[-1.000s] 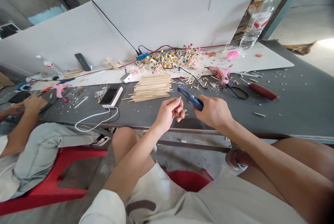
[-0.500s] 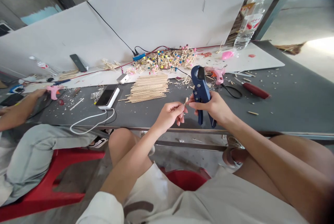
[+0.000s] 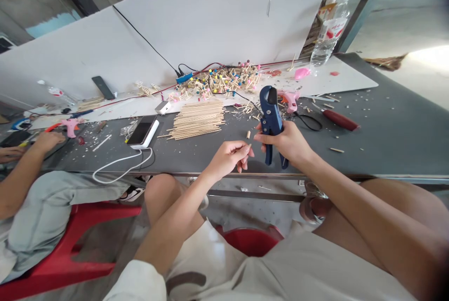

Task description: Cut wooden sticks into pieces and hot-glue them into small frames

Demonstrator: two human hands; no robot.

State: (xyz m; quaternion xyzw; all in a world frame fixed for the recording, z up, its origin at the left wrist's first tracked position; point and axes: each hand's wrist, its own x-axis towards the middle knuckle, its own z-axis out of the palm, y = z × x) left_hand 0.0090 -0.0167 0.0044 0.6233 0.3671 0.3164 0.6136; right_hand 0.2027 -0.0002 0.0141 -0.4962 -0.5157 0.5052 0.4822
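Note:
My right hand (image 3: 289,142) is wrapped round a dark blue cutter (image 3: 271,121), its head pointing up and its handles apart. Left of it, my left hand (image 3: 232,156) pinches a tiny piece of wooden stick (image 3: 249,146) between thumb and fingers, just over the table's front edge. A short wooden piece (image 3: 248,135) stands on the table behind my fingertips. Long thin sticks (image 3: 198,121) lie in a flat bundle behind my left hand. A heap of short sticks with coloured balls (image 3: 224,80) sits farther back.
On the grey table (image 3: 386,146) are a pink glue gun (image 3: 290,100), a red-handled tool (image 3: 340,120) and a white device (image 3: 143,132) with a cable. A bottle (image 3: 329,34) stands at back right. At left, another person's hand (image 3: 49,141) is near a second glue gun (image 3: 71,128).
My hands have moved slightly apart, and the short wooden piece now shows on the table between them. The other person's hand has moved down from the left glue gun.

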